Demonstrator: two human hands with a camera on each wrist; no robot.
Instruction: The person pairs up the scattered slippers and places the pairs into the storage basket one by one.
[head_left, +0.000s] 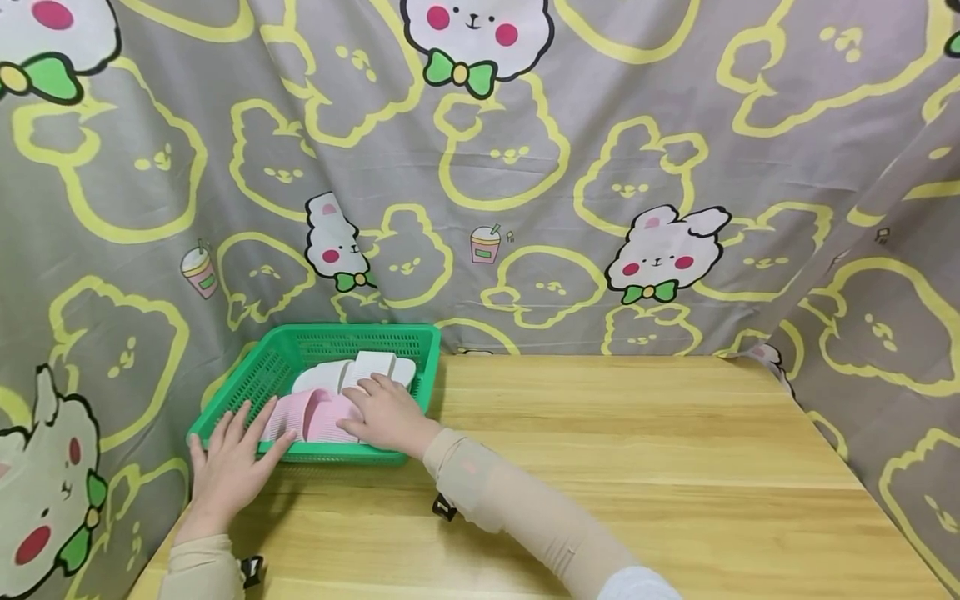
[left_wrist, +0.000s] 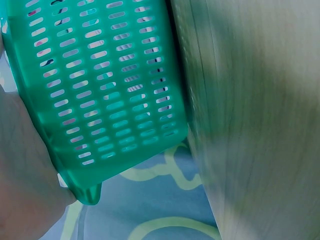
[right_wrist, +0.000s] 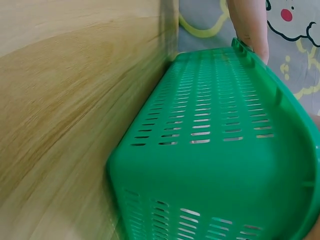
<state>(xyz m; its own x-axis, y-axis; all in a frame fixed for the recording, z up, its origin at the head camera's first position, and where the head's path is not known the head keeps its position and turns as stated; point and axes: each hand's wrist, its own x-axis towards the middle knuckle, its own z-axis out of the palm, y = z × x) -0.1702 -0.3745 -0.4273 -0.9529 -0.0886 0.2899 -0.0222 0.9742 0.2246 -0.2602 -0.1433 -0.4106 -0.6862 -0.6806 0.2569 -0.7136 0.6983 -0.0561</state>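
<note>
A green plastic basket (head_left: 345,451) with slotted walls holds slippers. White slippers (head_left: 318,377) lie towards its back, and a pink slipper (head_left: 324,417) with a ribbed strap lies along the front. My left hand (head_left: 232,467) rests over the front left corner, fingers spread across the rim and the tips by the pink slipper. In the left wrist view, that hand's base (left_wrist: 25,170) lies against the basket rim. My right hand (head_left: 393,417) reaches over the front right rim, its extended fingers touching the white strap and its thumb over the pink slipper.
The basket stands at the back left of a wooden table (head_left: 615,467). A grey curtain (head_left: 540,217) with yellow outlines and cartoon bears hangs behind and at both sides. Small black mounts sit at both wrists.
</note>
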